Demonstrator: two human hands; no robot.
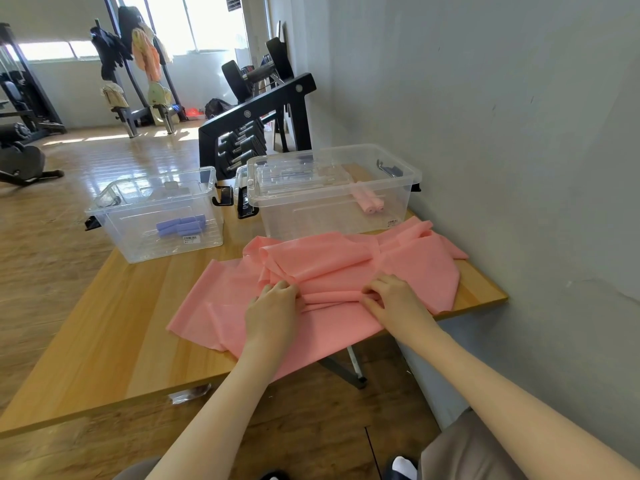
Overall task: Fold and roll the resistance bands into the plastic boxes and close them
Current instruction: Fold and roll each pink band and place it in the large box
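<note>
A wide pink resistance band (415, 265) lies crumpled and partly folded across the wooden table (121, 323), its near edge hanging over the front. My left hand (273, 313) and my right hand (394, 299) both pinch a fold of the band near its middle, fingers curled into the creases. Behind it stand two clear plastic boxes. The left box (114, 230) holds purple rolled bands (180, 226). The right box (408, 178) holds pink rolled bands (370, 202). Each box has its lid resting across its top.
A grey wall runs close along the table's right side. A black dumbbell rack (256, 116) stands behind the boxes. Gym machines and hanging clothes (145, 53) fill the far room. A bit of clear wrapping (190, 393) hangs under the table's front edge.
</note>
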